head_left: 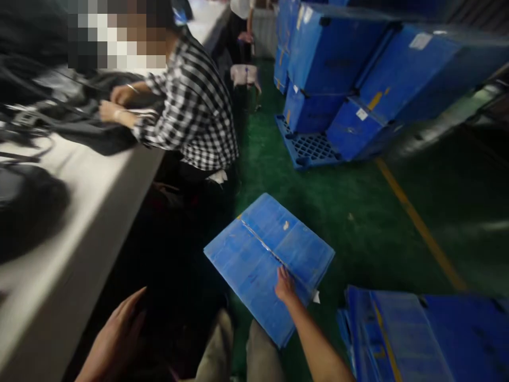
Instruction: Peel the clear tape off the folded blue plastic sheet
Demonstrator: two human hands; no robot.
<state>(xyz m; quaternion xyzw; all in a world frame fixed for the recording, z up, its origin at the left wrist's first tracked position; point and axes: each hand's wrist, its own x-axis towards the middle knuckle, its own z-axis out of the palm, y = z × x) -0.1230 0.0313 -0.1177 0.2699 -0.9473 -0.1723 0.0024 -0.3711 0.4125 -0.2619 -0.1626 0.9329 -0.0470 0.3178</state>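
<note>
A flat bundle of folded blue plastic sheets (242,260), tied across its middle with a thin cord (262,243), is in front of my legs. My right hand (285,285) lies on its near part, fingers curled at the cord. Whether the bundle rests on the floor or hangs from the cord, I cannot tell. My left hand (121,326) is at the lower left beside the table, fingers stretched out and nothing in it.
On the left, a person in a checked shirt (194,106) works with dark cloth at a long white table (119,185). Blue boxes (330,48) stand stacked on a blue pallet (314,148). More folded blue sheets (413,329) lie at lower right. A yellow line (421,225) crosses the green floor.
</note>
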